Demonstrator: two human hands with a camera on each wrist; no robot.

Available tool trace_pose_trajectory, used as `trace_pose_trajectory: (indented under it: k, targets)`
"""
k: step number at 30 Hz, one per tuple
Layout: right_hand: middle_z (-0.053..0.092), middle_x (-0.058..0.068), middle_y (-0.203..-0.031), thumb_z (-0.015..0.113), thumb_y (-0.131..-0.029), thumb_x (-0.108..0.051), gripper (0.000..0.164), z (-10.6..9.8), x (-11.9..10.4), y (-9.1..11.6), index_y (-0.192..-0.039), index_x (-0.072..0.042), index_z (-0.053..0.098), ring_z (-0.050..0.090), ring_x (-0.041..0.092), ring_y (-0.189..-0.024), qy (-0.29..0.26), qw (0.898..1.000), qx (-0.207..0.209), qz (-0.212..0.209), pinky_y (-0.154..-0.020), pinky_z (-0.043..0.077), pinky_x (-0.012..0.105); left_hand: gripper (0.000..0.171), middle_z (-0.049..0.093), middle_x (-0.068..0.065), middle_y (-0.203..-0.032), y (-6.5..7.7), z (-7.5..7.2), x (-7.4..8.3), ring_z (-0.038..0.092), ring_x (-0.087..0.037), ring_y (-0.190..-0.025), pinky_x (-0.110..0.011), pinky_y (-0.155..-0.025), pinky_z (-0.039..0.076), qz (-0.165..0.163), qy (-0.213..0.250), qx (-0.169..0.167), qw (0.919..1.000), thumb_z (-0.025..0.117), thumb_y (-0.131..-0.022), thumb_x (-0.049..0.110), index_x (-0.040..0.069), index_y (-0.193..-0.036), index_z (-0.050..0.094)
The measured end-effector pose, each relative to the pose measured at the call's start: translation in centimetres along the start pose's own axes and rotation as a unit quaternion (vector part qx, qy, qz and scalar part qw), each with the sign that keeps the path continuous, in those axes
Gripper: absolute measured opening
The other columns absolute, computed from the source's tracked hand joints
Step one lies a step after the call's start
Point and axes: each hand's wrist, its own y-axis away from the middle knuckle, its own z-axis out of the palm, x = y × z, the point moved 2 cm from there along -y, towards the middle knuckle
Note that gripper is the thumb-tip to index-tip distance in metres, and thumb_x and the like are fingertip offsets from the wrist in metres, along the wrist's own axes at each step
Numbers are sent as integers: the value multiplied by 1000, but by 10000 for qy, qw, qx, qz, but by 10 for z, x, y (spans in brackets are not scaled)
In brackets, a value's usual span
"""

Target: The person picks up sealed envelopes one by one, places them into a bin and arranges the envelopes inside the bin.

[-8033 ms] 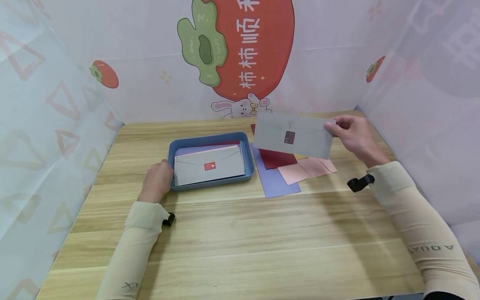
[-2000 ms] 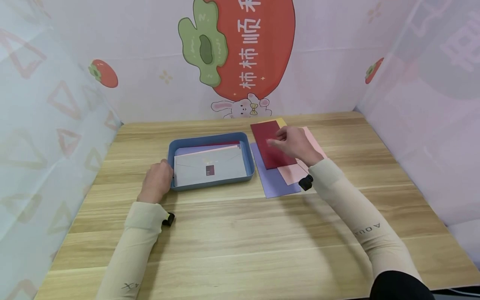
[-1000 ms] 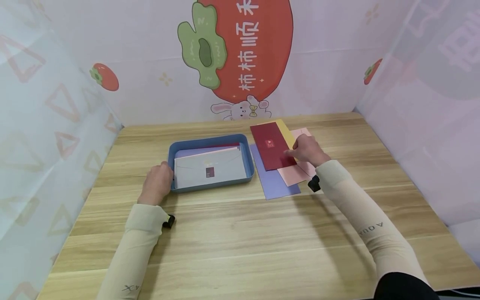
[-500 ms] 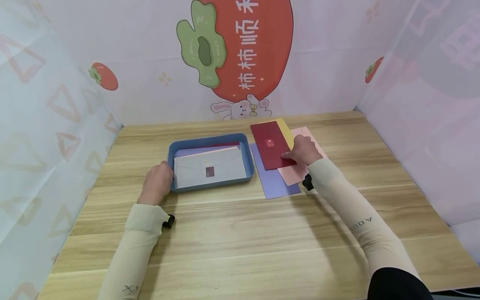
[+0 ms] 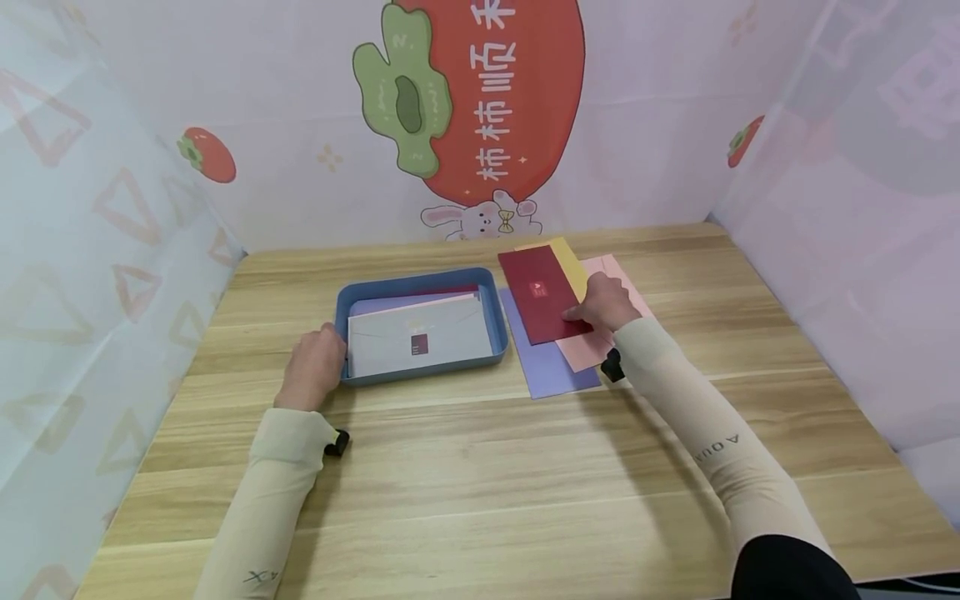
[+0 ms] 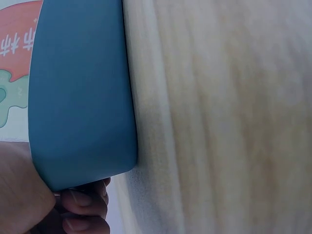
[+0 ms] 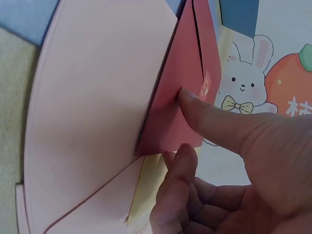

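My right hand [image 5: 609, 302] pinches the near right corner of a dark red envelope [image 5: 532, 287], thumb on top and fingers at the edge below. In the right wrist view that thumb presses the red envelope [image 7: 170, 105] close over a pink one [image 7: 97, 97]. Beneath it in the head view lie yellow [image 5: 567, 265], pink [image 5: 576, 354] and lavender [image 5: 551, 379] envelopes, partly covered. My left hand [image 5: 311, 367] grips the left end of a blue tray [image 5: 420, 372]. The left wrist view shows curled fingers at the end of the tray [image 6: 83, 97]. A grey envelope [image 5: 382, 342] tops the stack inside.
Lavender and red envelopes peek out at the tray's back, under the grey one. The wooden table [image 5: 465, 500] extends in front of both arms. Printed cloth walls [image 5: 285, 83] stand behind and on both sides.
The grey envelope, earlier held up by my right hand, now lies in the tray. My right hand then came to the red envelope and has shifted it slightly. My left hand stays put.
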Motion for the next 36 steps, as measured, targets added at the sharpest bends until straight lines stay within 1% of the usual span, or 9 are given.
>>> trace_pose_trajectory:
  k: [5, 7, 11, 13, 17, 21, 24, 27, 36]
  targets:
    - [63, 13, -89, 83, -90, -29, 41, 1, 3, 7, -104, 2, 61, 59, 24, -81, 290, 9988, -385, -28, -70, 46, 32, 27, 63, -37, -96, 0, 0, 0, 62, -40, -77, -52, -68, 55, 70, -12, 47, 10000, 35, -109, 6, -15, -108, 52]
    - [56, 6, -73, 82, -90, -29, 36, 2, 3, 10, -90, -2, 58, 52, 19, -67, 355, 9963, -777, -117, -62, 41, 29, 27, 62, -36, -93, 0, -1, 0, 61, -39, -74, -52, -66, 55, 127, -31, 133, 9998, 36, -109, 6, -15, -107, 52]
    - [48, -2, -61, 79, -92, -34, 34, 2, -1, 14, -85, -8, 59, 45, 11, -56, 387, 9869, -1518, -380, -56, 36, 25, 26, 62, -34, -89, 0, -5, 2, 60, -38, -71, -50, -63, 54, 217, -73, 242, 9994, 37, -109, 5, -16, -104, 53]
    - [49, -1, -62, 78, -94, -34, 32, -1, -2, 12, -88, -7, 62, 46, 12, -57, 421, 9883, -1379, -494, -56, 38, 25, 26, 61, -33, -89, 0, -6, 2, 60, -37, -70, -48, -62, 53, 219, -62, 231, 9995, 37, -109, 5, -16, -105, 53]
    - [60, 8, -76, 75, -98, -26, 28, -10, -4, -1, -97, 2, 68, 54, 20, -68, 474, 9947, -202, -888, -59, 44, 29, 27, 62, -33, -90, 0, -6, 2, 60, -38, -72, -49, -64, 54, 202, -52, 192, 9996, 37, -109, 5, -16, -106, 53]
    - [69, 20, -110, 71, -102, -20, 36, -14, -1, -19, -124, 7, 65, 63, 31, -93, 251, 9906, 415, -1280, -74, 57, 37, 25, 62, -34, -90, 1, -1, 1, 62, -39, -76, -54, -71, 56, 276, -145, 134, 9994, 40, -108, 4, -17, -107, 53]
    - [64, 26, -129, 73, -101, -22, 50, -15, 1, -32, -138, 8, 58, 62, 39, -112, 319, 9876, 416, -1478, -92, 60, 47, 25, 62, -32, -89, 2, 2, 0, 61, -38, -75, -51, -69, 56, 270, -147, 63, 9995, 39, -108, 4, -17, -107, 53]
    - [60, 29, -138, 76, -99, -24, 57, -16, 0, -43, -141, 9, 56, 58, 44, -124, 450, 9850, 317, -1638, -102, 56, 53, 27, 62, -31, -88, 3, 3, -1, 60, -35, -72, -47, -65, 54, 192, -116, 28, 9997, 38, -109, 5, -17, -108, 53]
    - [64, 27, -133, 78, -98, -25, 55, -17, -3, -57, -139, 7, 59, 60, 40, -118, 620, 9881, -1, -1409, -103, 56, 51, 25, 62, -32, -86, 2, -2, 3, 61, -35, -70, -47, -63, 54, 226, -129, 136, 9996, 37, -108, 2, -16, -106, 53]
